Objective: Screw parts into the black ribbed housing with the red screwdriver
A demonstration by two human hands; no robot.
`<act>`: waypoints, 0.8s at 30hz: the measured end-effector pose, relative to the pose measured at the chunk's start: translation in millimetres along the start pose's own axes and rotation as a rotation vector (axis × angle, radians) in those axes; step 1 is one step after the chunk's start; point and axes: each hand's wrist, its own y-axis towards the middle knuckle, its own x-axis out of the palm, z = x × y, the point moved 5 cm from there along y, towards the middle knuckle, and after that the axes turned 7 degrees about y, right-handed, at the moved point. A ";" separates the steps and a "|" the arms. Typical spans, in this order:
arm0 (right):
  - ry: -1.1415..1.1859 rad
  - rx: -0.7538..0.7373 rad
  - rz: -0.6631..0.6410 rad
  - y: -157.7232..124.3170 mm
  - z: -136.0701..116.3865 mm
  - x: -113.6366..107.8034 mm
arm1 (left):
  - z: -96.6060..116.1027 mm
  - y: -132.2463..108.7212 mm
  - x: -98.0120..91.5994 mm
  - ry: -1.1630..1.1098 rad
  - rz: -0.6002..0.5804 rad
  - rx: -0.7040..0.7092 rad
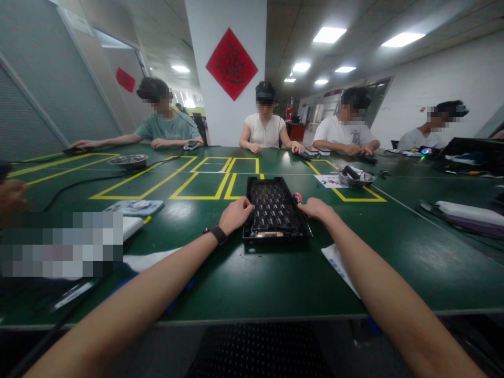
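Flanking a black case from both sides

The black case lies on the green table, straight ahead of the wearer, its inside patterned with rows of small pale marks; a pale gold strip shows at its near end. The left hand, below a dark wristband, sits against the left wall, fingers bent and tips drawn nearly together at the rim; whether they pinch it, I cannot tell. The right hand is at the right wall, fingers bent inward and partly hidden; a red-ended object shows right by the fingertips, though I cannot tell whether they grip it, nor how far they are parted.

Near the left forearm lie a patterned phone and a white sheet; a white packet lies partly under the right forearm. Yellow tape marks out boxes beyond; a metal bowl stands to the left, and a second bowl, with things in it, to the right; four people sit along the far side; another person's hand shows at the left edge.
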 end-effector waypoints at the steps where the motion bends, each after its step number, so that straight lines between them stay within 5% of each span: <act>1: 0.010 0.006 0.054 2.0 1.6 -1.7 | -1.1 0.7 0.7 -0.009 -0.013 0.005; 6: 0.070 0.030 0.290 3.4 5.7 -23.2 | -4.9 3.3 5.2 -0.084 -0.086 0.056; 10: 0.646 -0.188 0.485 -13.7 -19.0 -34.3 | -6.4 3.4 8.4 -0.136 -0.071 0.045; 14: 1.316 -0.446 0.100 -41.4 -72.5 0.8 | -1.7 2.9 2.6 -0.139 -0.003 0.038; 18: 1.459 -0.529 -0.100 -69.0 -103.7 30.8 | 18.4 -0.7 -17.3 -0.325 0.060 0.174; 24: 1.454 -0.601 -0.051 -77.8 -102.9 33.0 | 42.8 -12.7 -9.8 -0.600 -0.387 0.299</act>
